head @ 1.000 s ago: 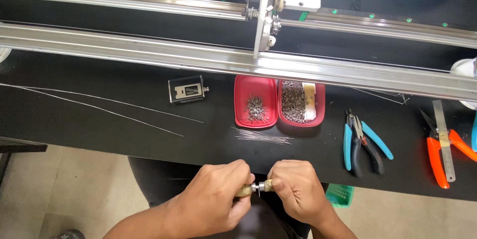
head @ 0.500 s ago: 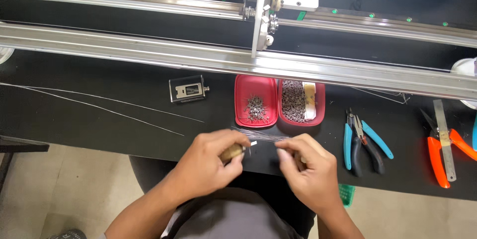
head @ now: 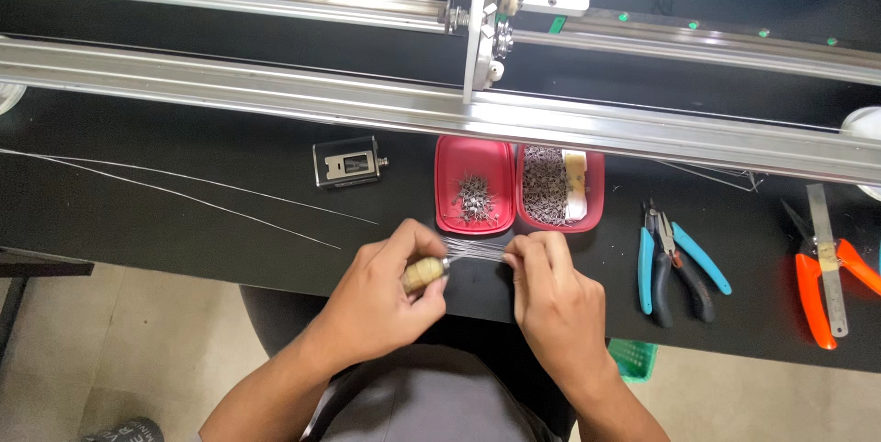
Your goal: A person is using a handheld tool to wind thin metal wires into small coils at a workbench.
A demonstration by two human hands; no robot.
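Black tabletop point(head: 184, 222) under aluminium rails: left hand point(head: 385, 300) fingers clamped on a wooden-handled tool point(head: 424, 272), right hand point(head: 551, 300) fingers pinching thin wires point(head: 475, 250) stretched from its tip, work seemingly midway.

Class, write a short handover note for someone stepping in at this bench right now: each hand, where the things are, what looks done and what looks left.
Left hand: closed around a small wooden-handled tool, tip pointing right.
Right hand: fingers pinching the far end of thin wires stretched from the tool's tip.
Things: both hands work at the front edge of the black table. Two red trays of small metal parts sit just behind. Loose long wires lie to the left, blue pliers to the right.
Done: wires gripped at both ends.
Left: cannot tell from this view.
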